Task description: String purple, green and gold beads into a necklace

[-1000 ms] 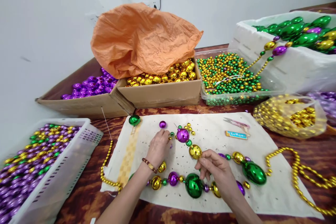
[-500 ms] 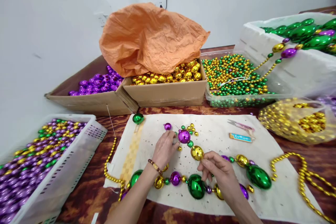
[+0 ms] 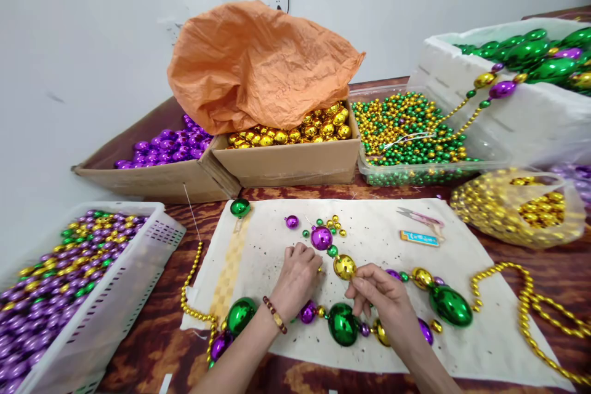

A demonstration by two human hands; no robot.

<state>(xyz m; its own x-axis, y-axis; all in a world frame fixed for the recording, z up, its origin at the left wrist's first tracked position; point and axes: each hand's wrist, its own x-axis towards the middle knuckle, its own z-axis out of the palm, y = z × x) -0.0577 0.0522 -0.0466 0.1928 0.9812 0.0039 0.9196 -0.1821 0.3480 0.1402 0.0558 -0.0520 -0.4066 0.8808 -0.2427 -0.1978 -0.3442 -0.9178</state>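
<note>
My left hand [image 3: 298, 277], with a beaded bracelet at its wrist, is closed low over the cloth. A small gold bead [image 3: 319, 269] shows at its fingertips. My right hand [image 3: 381, 292] pinches the near end of a short bead strand, beside a large gold bead [image 3: 345, 266]. From there the strand runs away through a green bead [image 3: 332, 251] to a purple bead [image 3: 322, 237]. Below both hands lies a longer strand with a big green bead [image 3: 343, 324], partly covered by my arms. Loose small beads [image 3: 336, 221] and a purple bead [image 3: 292, 221] sit beyond.
Thread snips [image 3: 421, 217] and a blue-labelled packet [image 3: 419, 238] lie right on the white cloth [image 3: 369, 215]. Behind stand cardboard boxes [image 3: 286, 163], a clear bin [image 3: 415, 175] and a foam box [image 3: 466, 98]. A white basket [image 3: 138, 271] stands left, a bag of gold beads [image 3: 484, 203] right.
My left hand has come back toward me from the loose purple bead, and a small gold bead has shifted with its fingertips. My right hand keeps its pinch. The view has moved slightly.
</note>
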